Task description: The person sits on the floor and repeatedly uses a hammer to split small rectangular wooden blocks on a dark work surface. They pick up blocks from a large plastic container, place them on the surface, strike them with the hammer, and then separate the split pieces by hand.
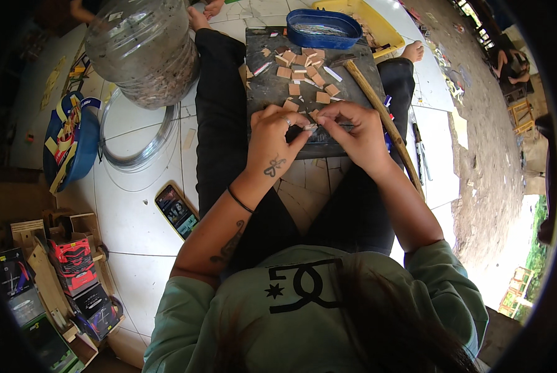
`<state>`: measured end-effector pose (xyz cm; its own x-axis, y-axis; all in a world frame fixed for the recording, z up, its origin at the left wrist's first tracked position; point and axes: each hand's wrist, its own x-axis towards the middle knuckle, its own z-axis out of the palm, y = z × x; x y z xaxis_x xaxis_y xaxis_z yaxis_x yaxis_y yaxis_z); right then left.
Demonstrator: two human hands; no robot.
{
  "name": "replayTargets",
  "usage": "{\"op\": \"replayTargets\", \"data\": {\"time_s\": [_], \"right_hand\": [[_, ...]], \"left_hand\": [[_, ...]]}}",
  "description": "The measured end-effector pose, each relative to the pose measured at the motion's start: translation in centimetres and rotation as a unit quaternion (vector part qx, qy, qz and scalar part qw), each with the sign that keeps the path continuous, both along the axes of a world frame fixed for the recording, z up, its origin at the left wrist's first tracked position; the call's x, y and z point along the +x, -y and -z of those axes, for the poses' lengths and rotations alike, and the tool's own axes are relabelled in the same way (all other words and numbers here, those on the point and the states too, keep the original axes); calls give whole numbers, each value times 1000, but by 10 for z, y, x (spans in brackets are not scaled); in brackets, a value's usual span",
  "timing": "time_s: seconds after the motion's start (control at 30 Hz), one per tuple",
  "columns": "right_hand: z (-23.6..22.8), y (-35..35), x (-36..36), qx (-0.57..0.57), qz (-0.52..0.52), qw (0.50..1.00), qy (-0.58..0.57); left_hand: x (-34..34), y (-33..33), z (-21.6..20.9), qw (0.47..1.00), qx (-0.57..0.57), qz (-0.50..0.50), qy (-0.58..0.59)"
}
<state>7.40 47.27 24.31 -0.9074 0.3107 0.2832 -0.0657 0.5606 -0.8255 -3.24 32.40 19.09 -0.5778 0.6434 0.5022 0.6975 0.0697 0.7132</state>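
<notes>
My left hand (272, 138) and my right hand (360, 133) meet over the near end of a dark low board (263, 84). The fingertips of both are pinched together around a small brown piece (315, 116) with a pale edge, mostly hidden by the fingers. It looks like one of the several thin brown squares (294, 89) scattered on the board just beyond. A hammer (378, 102) with a wooden handle lies along the board's right side, close to my right hand. At the board's far end stands a blue oval tub (324, 39) holding thin, pale, wire-like pieces.
Left of my legs are a large clear plastic container (143, 81) of scraps, a coil of wire (118, 160), a blue basin (90, 140) and a phone (177, 210). Wooden toy-like trucks (73, 264) stand at lower left. A yellow tray (385, 37) sits far right. Another person's hands show at top left.
</notes>
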Motion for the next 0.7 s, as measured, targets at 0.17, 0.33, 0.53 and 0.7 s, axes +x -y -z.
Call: {"op": "replayTargets", "data": {"time_s": [0.17,0.33,0.53,0.7], "right_hand": [[-4,-2,0,16,20,1000,-15],[-4,-3,0,23,4,999,-23],[-1,1,-1,63,-6,998,-22],[-3,0,-2,105,-10,994,-36]], "left_hand": [[2,-2,1,1000,19,10,4],[-2,-2,1,1000,1,19,-13],[-3,0,1,1000,-10,21,-9],[-3,0,0,999,-21,25,0]]}}
